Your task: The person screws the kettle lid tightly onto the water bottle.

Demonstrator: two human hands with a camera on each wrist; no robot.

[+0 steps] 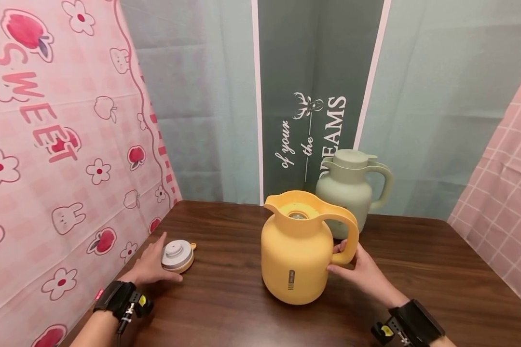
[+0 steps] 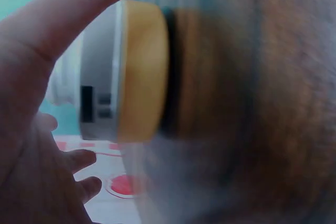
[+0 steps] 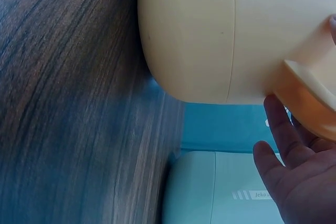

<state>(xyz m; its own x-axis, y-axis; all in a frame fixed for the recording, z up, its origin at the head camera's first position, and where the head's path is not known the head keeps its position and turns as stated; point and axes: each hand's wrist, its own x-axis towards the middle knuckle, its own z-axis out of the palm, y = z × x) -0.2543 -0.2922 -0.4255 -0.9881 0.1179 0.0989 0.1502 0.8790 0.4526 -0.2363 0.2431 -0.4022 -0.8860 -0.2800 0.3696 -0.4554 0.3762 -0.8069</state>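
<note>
On the table at left, a lid (image 1: 178, 255) lies upside down, its grey-white plug facing up above a yellow base. My left hand (image 1: 149, 265) reaches around it with fingers and thumb spread; in the left wrist view the thumb passes in front of the lid (image 2: 142, 72). A yellow insulated jug (image 1: 296, 255) stands upright at centre with its mouth uncovered. At the lower end of its handle (image 1: 351, 241) is my right hand (image 1: 362, 270), thumb and fingers loosely extended on either side. In the right wrist view, a fingertip touches the jug (image 3: 210, 35) near the handle.
A pale green jug (image 1: 347, 193) with its lid on stands just behind the yellow one. The dark wooden table (image 1: 226, 313) is bordered by a pink printed cloth (image 1: 69, 144) at left, a grey-green curtain (image 1: 199, 120) behind and a pink checked cloth (image 1: 503, 207) at right.
</note>
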